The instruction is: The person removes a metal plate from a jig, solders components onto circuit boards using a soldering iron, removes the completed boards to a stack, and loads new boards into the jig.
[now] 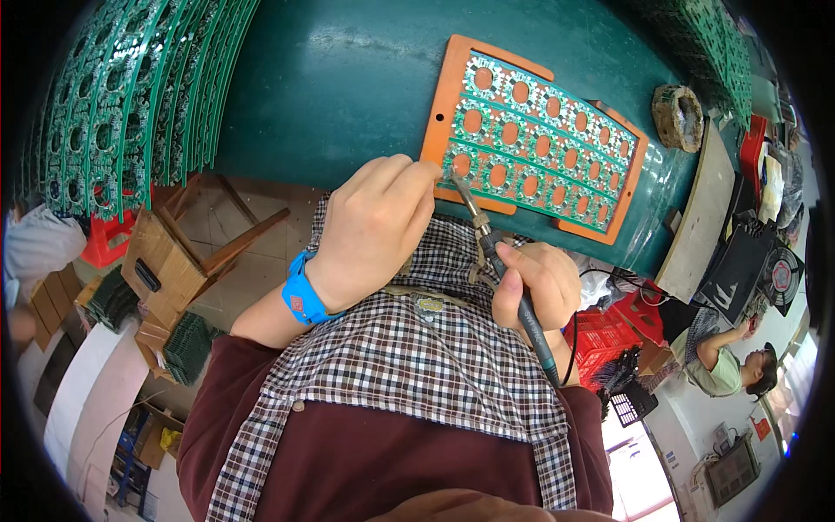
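A green circuit board panel (pixel 528 138) with several round holes lies in an orange fixture tray (pixel 445 87) on the green table. My right hand (pixel 541 283) is closed around a soldering iron (pixel 497 248), whose tip touches or hovers just over the panel's near left corner. Over that same corner is my left hand (pixel 378 213), its fingers bent and pressed together by the tray's left edge. Whatever those fingertips may pinch is hidden. A blue band is around my left wrist.
Tall rows of green circuit panels (pixel 130 96) stand at the left, with more at the far right (pixel 709 43). A tape roll (pixel 678 117) sits right of the tray. The iron's black cord trails on the right. A person (pixel 731 361) is in the background at right.
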Demonstrator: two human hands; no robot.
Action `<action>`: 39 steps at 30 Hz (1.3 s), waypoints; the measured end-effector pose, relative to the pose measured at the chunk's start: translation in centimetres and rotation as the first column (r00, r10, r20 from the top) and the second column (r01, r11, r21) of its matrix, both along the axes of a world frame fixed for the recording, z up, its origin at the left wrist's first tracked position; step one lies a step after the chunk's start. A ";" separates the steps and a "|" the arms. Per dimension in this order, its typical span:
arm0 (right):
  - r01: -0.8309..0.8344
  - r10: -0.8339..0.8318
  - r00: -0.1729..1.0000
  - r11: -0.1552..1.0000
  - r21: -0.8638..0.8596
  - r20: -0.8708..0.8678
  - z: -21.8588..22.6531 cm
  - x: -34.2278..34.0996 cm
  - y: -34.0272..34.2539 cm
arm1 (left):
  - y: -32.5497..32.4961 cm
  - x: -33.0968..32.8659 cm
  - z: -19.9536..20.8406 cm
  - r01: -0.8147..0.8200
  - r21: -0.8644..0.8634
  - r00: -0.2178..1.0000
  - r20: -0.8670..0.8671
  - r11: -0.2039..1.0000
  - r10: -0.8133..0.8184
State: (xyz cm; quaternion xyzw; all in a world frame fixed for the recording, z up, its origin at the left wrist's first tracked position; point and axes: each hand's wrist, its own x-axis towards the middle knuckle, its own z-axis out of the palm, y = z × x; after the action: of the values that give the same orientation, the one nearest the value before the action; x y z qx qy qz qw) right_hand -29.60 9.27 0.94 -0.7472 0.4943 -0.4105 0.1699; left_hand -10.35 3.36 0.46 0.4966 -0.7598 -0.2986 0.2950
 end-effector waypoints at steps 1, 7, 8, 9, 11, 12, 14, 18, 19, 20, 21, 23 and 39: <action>-0.001 0.001 1.000 1.000 0.000 0.000 0.1 -0.2 0.2 | 0.0 0.1 0.2 -0.001 -0.010 0.999 0.054 1.000 0.002; 0.082 -0.083 0.997 0.993 -0.089 -0.003 0.4 -1.3 0.7 | -0.6 1.1 0.3 -0.073 -0.061 0.995 0.060 0.995 0.077; 0.073 -0.075 0.997 0.994 -0.087 -0.018 0.4 -1.2 0.5 | -0.7 1.1 0.2 -0.099 -0.059 0.995 0.016 0.993 0.101; 0.075 -0.077 0.997 0.993 -0.087 -0.019 0.2 -1.0 0.4 | -0.8 1.0 0.2 -0.097 -0.059 0.995 0.015 0.994 0.098; 0.071 -0.073 0.997 0.996 -0.058 -0.037 -0.1 -0.7 0.2 | -0.9 0.7 0.4 -0.166 0.010 0.984 -0.060 0.986 0.166; 0.068 -0.070 0.996 0.997 -0.043 -0.054 0.2 -0.7 0.3 | -1.0 0.7 0.5 -0.166 0.010 0.984 -0.060 0.986 0.167; 0.092 -0.095 0.995 0.993 -0.076 -0.041 0.6 -1.0 0.4 | -1.3 0.7 0.5 -0.170 -0.005 0.983 -0.072 0.985 0.169; 0.135 -0.136 0.990 0.988 -0.079 -0.017 1.4 -1.5 0.0 | -1.8 0.8 0.0 -0.131 -0.125 0.990 0.037 0.983 0.136; 0.136 -0.137 0.990 0.990 -0.028 -0.027 1.7 -1.5 -0.3 | -1.8 0.6 -0.1 -0.137 -0.120 0.989 0.041 0.983 0.143; 0.138 -0.138 0.990 0.990 0.005 -0.015 1.8 -1.1 -0.8 | -2.0 0.4 -0.2 -0.140 -0.117 0.988 0.044 0.983 0.146; 0.140 -0.140 0.990 0.990 0.003 -0.014 1.5 -0.9 -1.2 | -2.2 0.1 -0.5 -0.137 -0.118 0.989 0.045 0.983 0.143; 0.150 -0.150 0.989 0.988 0.042 0.007 1.2 -0.5 -1.7 | -2.5 -0.4 -0.9 -0.121 -0.165 0.992 0.014 0.979 0.125; 0.121 -0.121 0.993 0.993 0.006 0.013 0.3 0.3 -2.6 | -3.2 -0.5 -0.3 -0.053 -0.138 0.991 0.113 0.989 0.069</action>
State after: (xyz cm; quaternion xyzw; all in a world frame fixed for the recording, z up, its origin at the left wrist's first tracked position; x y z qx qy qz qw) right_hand -29.26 6.66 1.21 -0.7127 0.5386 -0.4237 0.1501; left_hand -10.85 0.15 0.16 0.5153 -0.7786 -0.2077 0.2917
